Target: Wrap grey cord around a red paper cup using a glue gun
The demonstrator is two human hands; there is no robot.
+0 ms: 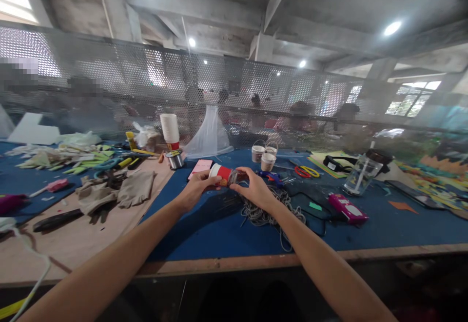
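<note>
My left hand [197,185] is closed around a red and white paper cup [220,172] held on its side above the blue table [383,224]. My right hand [254,188] pinches the other end of the cup, where something small and dark sits between its fingers; I cannot make out what. A tangle of grey cord [261,212] lies on the table just under and beside my right wrist.
A stack of white cups [170,129] stands behind a wire spool [175,158]. A pink card [200,167], two small handled cups [263,155], scissors [306,171], a clear jar [360,174] and a pink tool [347,208] lie around. Gloves [120,190] rest left. People sit beyond a mesh screen [234,92].
</note>
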